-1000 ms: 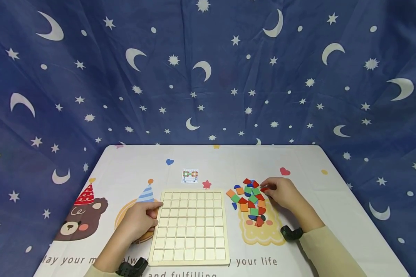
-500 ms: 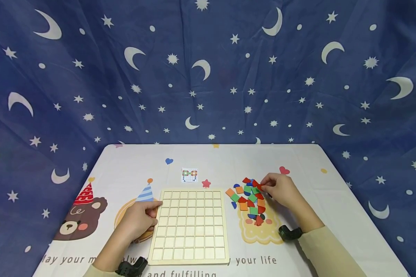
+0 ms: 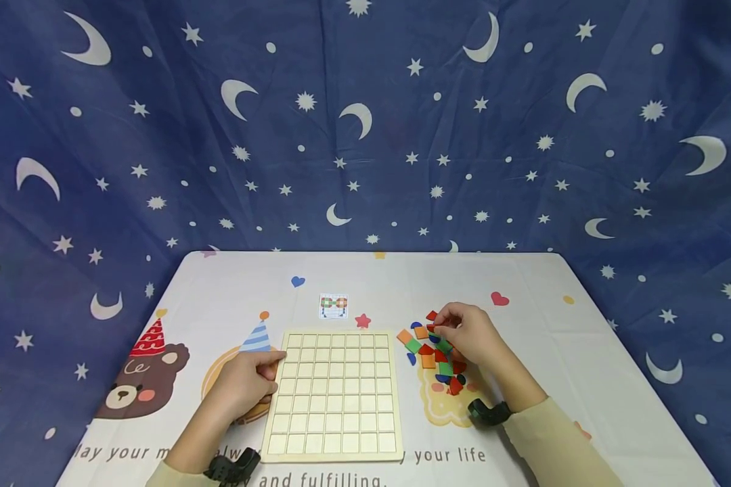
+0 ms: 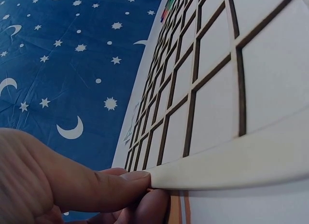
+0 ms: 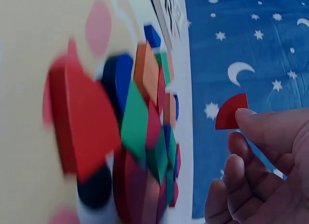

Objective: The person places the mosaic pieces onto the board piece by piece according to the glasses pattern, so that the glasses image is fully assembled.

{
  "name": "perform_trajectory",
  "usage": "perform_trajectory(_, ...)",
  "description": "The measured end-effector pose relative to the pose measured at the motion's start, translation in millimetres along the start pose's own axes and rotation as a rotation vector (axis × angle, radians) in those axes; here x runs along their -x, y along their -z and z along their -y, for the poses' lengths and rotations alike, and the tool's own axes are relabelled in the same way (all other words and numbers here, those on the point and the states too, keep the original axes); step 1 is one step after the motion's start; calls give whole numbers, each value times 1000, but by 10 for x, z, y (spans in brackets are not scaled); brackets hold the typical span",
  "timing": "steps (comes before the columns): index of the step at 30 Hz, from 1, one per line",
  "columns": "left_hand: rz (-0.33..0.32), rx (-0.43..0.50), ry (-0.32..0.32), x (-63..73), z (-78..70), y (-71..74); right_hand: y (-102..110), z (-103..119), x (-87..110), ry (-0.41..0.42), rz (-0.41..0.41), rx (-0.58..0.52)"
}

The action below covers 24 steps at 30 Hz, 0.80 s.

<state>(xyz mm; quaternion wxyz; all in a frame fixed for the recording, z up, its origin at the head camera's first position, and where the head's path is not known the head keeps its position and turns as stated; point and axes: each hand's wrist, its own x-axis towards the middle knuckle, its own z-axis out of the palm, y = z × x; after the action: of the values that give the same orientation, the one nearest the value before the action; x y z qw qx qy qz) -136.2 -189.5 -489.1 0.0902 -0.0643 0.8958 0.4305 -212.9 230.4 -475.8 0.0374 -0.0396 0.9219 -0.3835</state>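
A pale wooden grid board [image 3: 335,458] lies on the table in front of me. My left hand [image 3: 246,384] holds its left edge; in the left wrist view the thumb [image 4: 111,188] is on top of the rim, with a finger below. My right hand [image 3: 474,336] is over the heap of coloured pieces to the right of the board. Between thumb and fingers it pinches a red quarter-circle piece [image 5: 227,115], raised above the others. Orange squares [image 3: 428,362], green squares [image 3: 445,368], red quarter-circles [image 3: 455,386] and blue half-circles [image 3: 411,359] make up the heap, partly hidden by that hand.
A small card [image 3: 333,306] with a coloured grid pattern lies behind the board. The white tablecloth [image 3: 542,325] bears printed pictures and lettering. A blue curtain [image 3: 365,182] with moons and stars hangs behind the table.
Holding the red quarter-circle, my right hand has moved left from the right side of the heap to over it. My left hand has stayed at the board's edge.
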Motion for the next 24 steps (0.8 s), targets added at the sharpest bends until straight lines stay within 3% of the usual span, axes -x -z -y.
perform_trajectory(12,1,-4,-5,9,0,9,-334,240,-53,70,35,-190)
perform_trajectory(18,7,5,1,13,-3,15,-481,338,-107,145,84,-171)
perform_trajectory(24,11,17,-7,10,-3,21,-659,471,-129,100,99,-175)
